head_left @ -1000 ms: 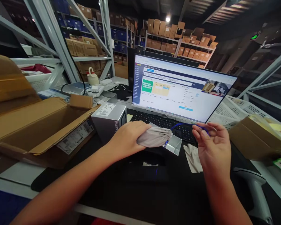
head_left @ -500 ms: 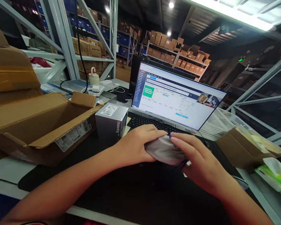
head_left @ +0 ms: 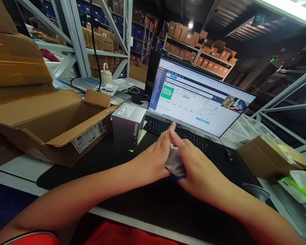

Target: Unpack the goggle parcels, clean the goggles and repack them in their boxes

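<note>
A small grey cloth pouch [head_left: 175, 162] with a bit of blue at its lower edge is pressed between my two hands, above the black desk mat. My left hand [head_left: 154, 158] closes on it from the left, and my right hand [head_left: 193, 160] wraps it from the right. The fingertips of both hands meet over its top, so most of the pouch is hidden. Left of my hands stands a silver-grey box [head_left: 129, 126] with a white label on top. Just beyond my fingers is a black keyboard [head_left: 155, 126].
An open cardboard box [head_left: 53, 132] takes up the left side. Behind the keyboard stands a lit monitor [head_left: 191, 98]. To the right are a mouse [head_left: 228, 156], a cardboard box with papers [head_left: 267, 158], a tissue pack [head_left: 298, 189] and a grey handheld device [head_left: 256, 191].
My hands have come closer together around the pouch, the right one moving left. More of the pouch is now covered. The whole view has shifted slightly.
</note>
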